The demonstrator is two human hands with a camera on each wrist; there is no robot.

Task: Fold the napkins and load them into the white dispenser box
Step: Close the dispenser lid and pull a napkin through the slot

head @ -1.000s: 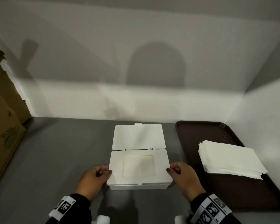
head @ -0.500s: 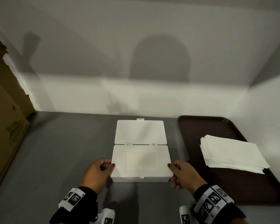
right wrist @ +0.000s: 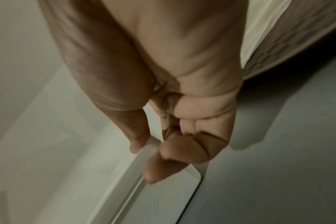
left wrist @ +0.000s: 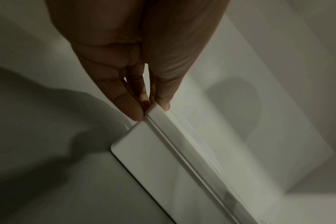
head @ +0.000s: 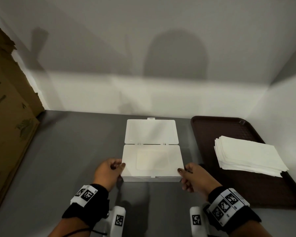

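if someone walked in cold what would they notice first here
Most likely the white dispenser box at the middle of the grey table, its lid flipped open toward the wall, with the left hand and right hand pinching its near corners. Next, the stack of napkins on the dark brown tray to the right.

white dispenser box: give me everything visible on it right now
The white dispenser box looks like smooth matte plastic, rectangular with rounded corners. Its hinged flap lies open, away from the person, a small tab on its far edge. The top panel shows a paler rectangular window. It sits on the grey table, left of the brown tray. The left hand and right hand pinch its near corners.
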